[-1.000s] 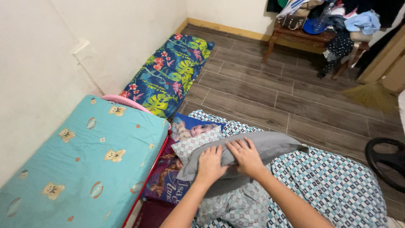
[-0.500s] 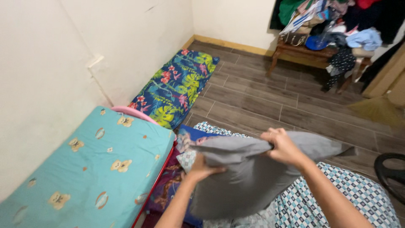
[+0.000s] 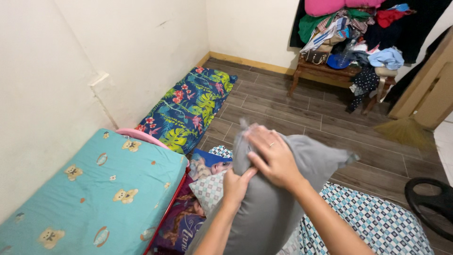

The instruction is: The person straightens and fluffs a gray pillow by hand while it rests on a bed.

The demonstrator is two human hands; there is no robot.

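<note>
While the turquoise bear-print mattress [image 3: 89,193] lies against the wall at left, with a floral mat [image 3: 191,108] beyond it, the grey pillow [image 3: 278,198] stands lifted above the checked bedding [image 3: 373,222]. The left hand [image 3: 236,185] pinches its side; the right hand [image 3: 273,158] is clamped over its top edge. With so little fabric gripped, I'd say it could slip and flop onto the pillows [image 3: 207,189] below.

Both hands gripping grey pillow [image 3: 278,198], L hand [image 3: 236,185], R hand [image 3: 273,158]
</note>
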